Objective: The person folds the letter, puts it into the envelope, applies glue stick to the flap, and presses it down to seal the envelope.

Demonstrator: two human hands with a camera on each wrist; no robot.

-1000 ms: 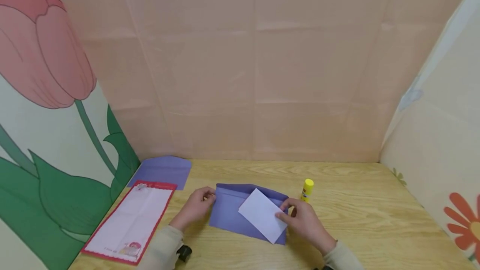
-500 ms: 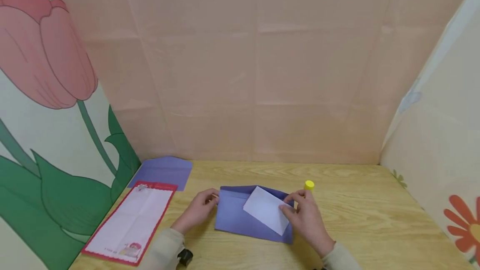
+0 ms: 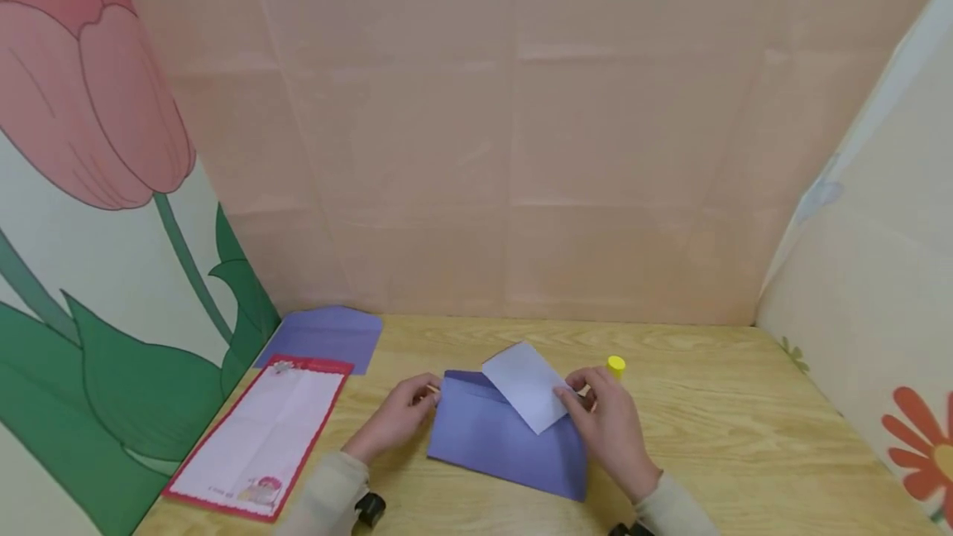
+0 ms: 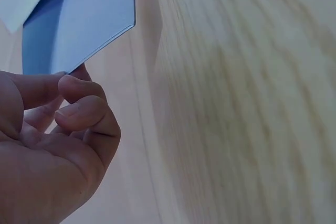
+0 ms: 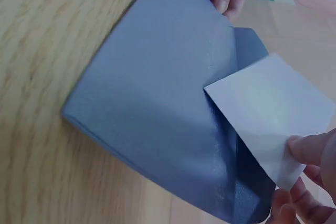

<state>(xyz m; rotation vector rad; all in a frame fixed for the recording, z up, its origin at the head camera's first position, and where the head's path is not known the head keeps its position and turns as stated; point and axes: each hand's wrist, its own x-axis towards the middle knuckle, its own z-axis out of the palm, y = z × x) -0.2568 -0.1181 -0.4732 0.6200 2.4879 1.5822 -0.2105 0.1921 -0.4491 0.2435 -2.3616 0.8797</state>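
Note:
A purple envelope is held tilted above the wooden table, its flap at the far side. My left hand pinches its left edge between thumb and fingers, as the left wrist view shows with the envelope's corner. My right hand pinches a folded white paper by its right corner. In the right wrist view the white paper overlaps the envelope's mouth and flap, one corner over the opening. The right hand's lower fingers are right at the flap's edge.
A yellow-capped glue stick stands behind my right hand, mostly hidden. To the left lies a red-bordered white letter sheet, with a second purple envelope behind it. A brown-covered wall closes off the table's back edge.
My right hand has raised the white paper from the envelope's front toward its opening and turned it. The envelope has shifted slightly right, its front now facing up more.

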